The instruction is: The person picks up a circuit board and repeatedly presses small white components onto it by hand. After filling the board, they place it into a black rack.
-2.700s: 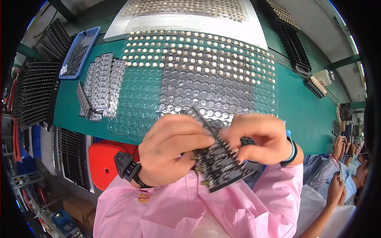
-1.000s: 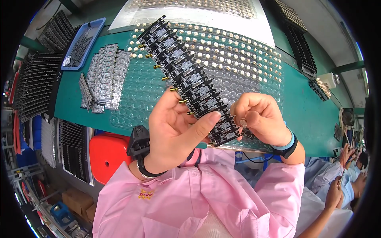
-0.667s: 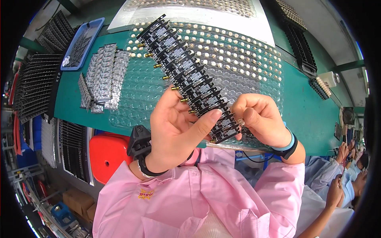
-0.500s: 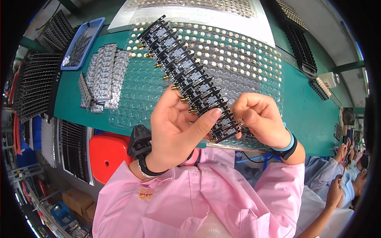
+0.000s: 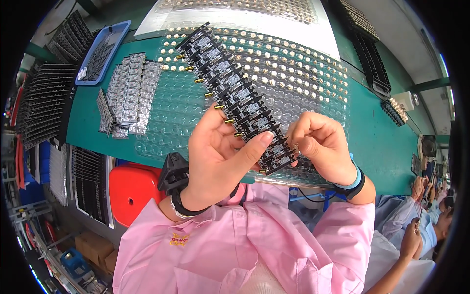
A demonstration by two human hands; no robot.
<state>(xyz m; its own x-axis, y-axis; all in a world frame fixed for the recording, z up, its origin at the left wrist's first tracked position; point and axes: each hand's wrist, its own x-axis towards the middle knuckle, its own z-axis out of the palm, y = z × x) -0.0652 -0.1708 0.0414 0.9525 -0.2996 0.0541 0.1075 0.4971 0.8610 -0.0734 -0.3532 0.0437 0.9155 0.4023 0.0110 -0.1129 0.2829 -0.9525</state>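
A long black circuit board panel (image 5: 234, 93), with gold connectors along its left edge, slants across the middle of the view. My left hand (image 5: 223, 149) grips its lower part, thumb on top and fingers underneath. At the panel's lower right edge, my right hand (image 5: 320, 147) is closed in a pinch, thumb against index finger. A small part seems to show at those fingertips, too small to name. Beneath the panel lies a clear plastic blister tray (image 5: 166, 117), its far rows filled with small round whitish parts (image 5: 289, 68).
Several loose board panels (image 5: 129, 93) lie left of the tray on the green table (image 5: 85, 115). Behind them sits a blue bin (image 5: 105, 54) of thin dark pieces. Black racks (image 5: 46, 103) stand far left, a red stool (image 5: 129, 193) below. Co-workers sit at right.
The panel has shifted slightly right, its far end dipping a little. My left hand moved with it. My right hand stays pinched at the panel's edge with little movement.
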